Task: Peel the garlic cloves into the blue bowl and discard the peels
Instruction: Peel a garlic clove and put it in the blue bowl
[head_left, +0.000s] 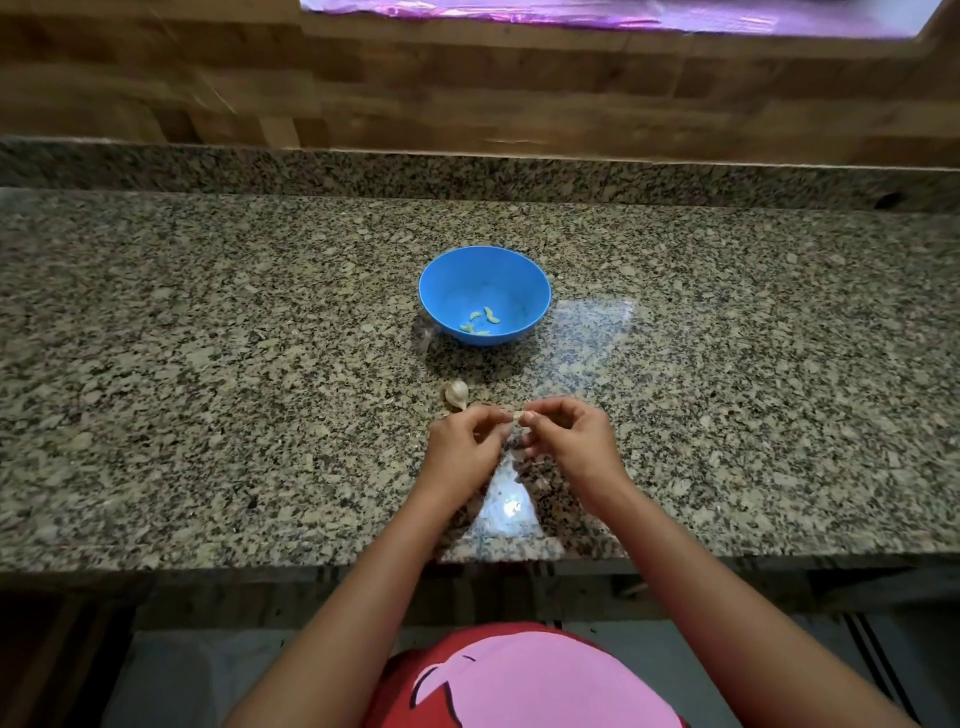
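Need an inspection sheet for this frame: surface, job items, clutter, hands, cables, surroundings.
Surface: speckled granite counter, with glare patches near its middle.
Job's things: blue bowl upright, a few peeled cloves in it; garlic head on the counter between the bowl and the person; one clove being worked.
Clutter: nothing seen.
Grippers: left hand and right hand both pinch the clove, fingers curled.
Cables: nothing seen.
Surroundings: wood-pattern wall behind the counter; pink sheet at the top edge.
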